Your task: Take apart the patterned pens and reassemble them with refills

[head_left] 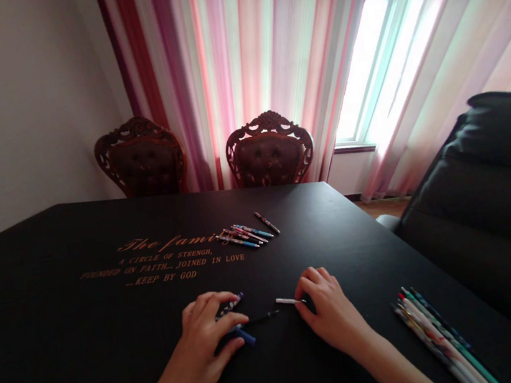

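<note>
White pen piece [285,300]: there it was, near side of the black table [59,343] | right hand [321,299]: my thumb and forefinger pinched its tip | left hand [208,329]: curled over a patterned barrel [226,309], dark refill [260,318] and blue piece [246,337], whether clamped I couldn't tell | beyond: clustered pens [243,242] overlapped gold lettering [162,266] | far right: more pens [436,331]

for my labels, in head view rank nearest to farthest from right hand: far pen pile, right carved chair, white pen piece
1. White pen piece, at the right hand
2. Far pen pile, ahead-left
3. Right carved chair, beyond the table
</note>
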Demonstrator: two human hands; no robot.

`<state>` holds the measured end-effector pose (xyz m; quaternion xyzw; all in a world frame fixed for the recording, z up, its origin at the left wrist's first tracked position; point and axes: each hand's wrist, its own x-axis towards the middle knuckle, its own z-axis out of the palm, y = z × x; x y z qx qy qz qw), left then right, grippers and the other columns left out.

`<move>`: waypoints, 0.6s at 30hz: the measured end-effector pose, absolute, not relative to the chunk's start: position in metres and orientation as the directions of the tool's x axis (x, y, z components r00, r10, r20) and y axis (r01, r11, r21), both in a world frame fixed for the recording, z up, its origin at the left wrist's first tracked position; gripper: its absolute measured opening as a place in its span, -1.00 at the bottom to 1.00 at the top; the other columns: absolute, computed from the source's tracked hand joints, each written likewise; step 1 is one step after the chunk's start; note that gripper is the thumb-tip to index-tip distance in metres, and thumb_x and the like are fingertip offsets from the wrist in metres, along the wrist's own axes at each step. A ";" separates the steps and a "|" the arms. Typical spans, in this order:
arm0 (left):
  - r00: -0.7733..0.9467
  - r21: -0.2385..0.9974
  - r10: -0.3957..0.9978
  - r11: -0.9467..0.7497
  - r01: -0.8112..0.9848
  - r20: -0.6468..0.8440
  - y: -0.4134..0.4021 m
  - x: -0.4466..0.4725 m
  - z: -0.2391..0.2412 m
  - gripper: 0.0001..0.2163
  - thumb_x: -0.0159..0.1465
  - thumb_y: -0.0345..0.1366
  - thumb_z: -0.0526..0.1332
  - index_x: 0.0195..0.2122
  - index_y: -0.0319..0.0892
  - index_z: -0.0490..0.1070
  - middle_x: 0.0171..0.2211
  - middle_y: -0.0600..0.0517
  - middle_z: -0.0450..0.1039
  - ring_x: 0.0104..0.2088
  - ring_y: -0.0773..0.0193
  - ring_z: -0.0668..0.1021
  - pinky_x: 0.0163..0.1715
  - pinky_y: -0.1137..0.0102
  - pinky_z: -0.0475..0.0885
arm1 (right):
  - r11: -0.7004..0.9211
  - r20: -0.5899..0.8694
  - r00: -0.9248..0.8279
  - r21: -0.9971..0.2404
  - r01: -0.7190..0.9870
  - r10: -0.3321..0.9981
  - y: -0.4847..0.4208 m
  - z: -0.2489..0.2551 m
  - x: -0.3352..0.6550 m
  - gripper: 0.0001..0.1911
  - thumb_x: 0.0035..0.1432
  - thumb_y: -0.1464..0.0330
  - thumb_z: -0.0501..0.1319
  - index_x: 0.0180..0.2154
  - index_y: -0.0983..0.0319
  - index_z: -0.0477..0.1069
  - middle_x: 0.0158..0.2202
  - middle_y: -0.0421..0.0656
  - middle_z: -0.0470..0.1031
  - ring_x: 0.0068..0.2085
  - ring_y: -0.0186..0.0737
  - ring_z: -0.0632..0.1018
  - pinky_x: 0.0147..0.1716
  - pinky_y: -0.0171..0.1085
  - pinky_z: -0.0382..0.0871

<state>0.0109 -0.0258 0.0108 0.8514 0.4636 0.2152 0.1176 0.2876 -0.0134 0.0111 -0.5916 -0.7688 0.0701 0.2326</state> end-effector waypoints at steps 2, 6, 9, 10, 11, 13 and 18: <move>0.506 0.400 0.828 -0.561 0.725 0.242 -0.028 0.013 0.011 -0.76 0.26 -0.43 0.24 -0.16 0.13 0.49 0.13 0.07 0.35 0.15 -0.01 0.32 0.07 0.07 0.18 | 0.305 0.276 -0.203 -0.398 0.865 0.939 -0.013 0.012 0.287 -0.91 0.13 0.47 0.22 -0.37 0.16 0.41 -0.25 -0.14 0.42 -0.14 -0.06 0.39 -0.14 -0.12 0.24; 0.481 0.471 0.835 -0.548 0.691 0.266 -0.029 0.014 0.012 -0.84 0.30 -0.38 0.19 -0.19 0.05 0.48 0.05 0.03 0.41 0.10 0.03 0.37 0.04 0.11 0.20 | 0.334 0.270 -0.214 -0.559 0.759 0.939 -0.016 0.016 0.281 -0.94 0.20 0.44 0.19 -0.34 0.18 0.39 -0.33 -0.19 0.45 -0.24 -0.15 0.44 -0.19 -0.19 0.26; 0.402 0.559 0.867 -0.497 0.664 0.293 -0.028 0.014 0.012 -0.88 0.35 -0.29 0.15 -0.15 0.01 0.45 -0.13 0.02 0.50 -0.05 0.08 0.47 -0.02 0.15 0.24 | 0.361 0.248 -0.265 -0.693 0.624 0.932 -0.021 0.020 0.273 -0.95 0.23 0.41 0.19 -0.32 0.18 0.39 -0.39 -0.24 0.45 -0.31 -0.23 0.45 -0.29 -0.27 0.26; 0.376 0.584 0.880 -0.473 0.659 0.289 -0.028 0.014 0.012 -0.89 0.35 -0.26 0.14 -0.16 0.00 0.44 -0.19 0.03 0.51 -0.11 0.10 0.49 -0.04 0.16 0.25 | 0.371 0.248 -0.281 -0.711 0.597 0.927 -0.024 0.022 0.269 -0.96 0.22 0.41 0.19 -0.32 0.18 0.39 -0.39 -0.24 0.45 -0.32 -0.24 0.46 -0.29 -0.28 0.26; 0.359 0.605 0.891 -0.453 0.655 0.278 -0.028 0.014 0.012 -0.89 0.35 -0.24 0.15 -0.16 0.00 0.45 -0.23 0.04 0.51 -0.15 0.10 0.50 -0.06 0.17 0.26 | 0.383 0.252 -0.295 -0.718 0.582 0.922 -0.027 0.023 0.266 -0.96 0.22 0.41 0.20 -0.31 0.17 0.39 -0.39 -0.25 0.45 -0.31 -0.24 0.46 -0.29 -0.28 0.26; 0.347 0.633 0.903 -0.426 0.647 0.253 -0.029 0.015 0.011 -0.89 0.34 -0.20 0.16 -0.17 -0.01 0.45 -0.26 0.06 0.51 -0.19 0.12 0.50 -0.07 0.19 0.27 | 0.410 0.265 -0.322 -0.710 0.573 0.909 -0.031 0.024 0.261 -0.96 0.20 0.43 0.22 -0.31 0.17 0.40 -0.39 -0.25 0.46 -0.30 -0.24 0.45 -0.27 -0.28 0.26; 0.347 0.662 0.910 -0.404 0.631 0.224 -0.031 0.017 0.013 -0.86 0.34 -0.18 0.14 -0.18 -0.02 0.45 -0.33 0.08 0.51 -0.23 0.14 0.50 -0.07 0.20 0.28 | 0.461 0.298 -0.359 -0.671 0.580 0.885 -0.033 0.023 0.258 -0.93 0.18 0.47 0.24 -0.31 0.17 0.42 -0.39 -0.24 0.47 -0.29 -0.23 0.44 -0.22 -0.25 0.26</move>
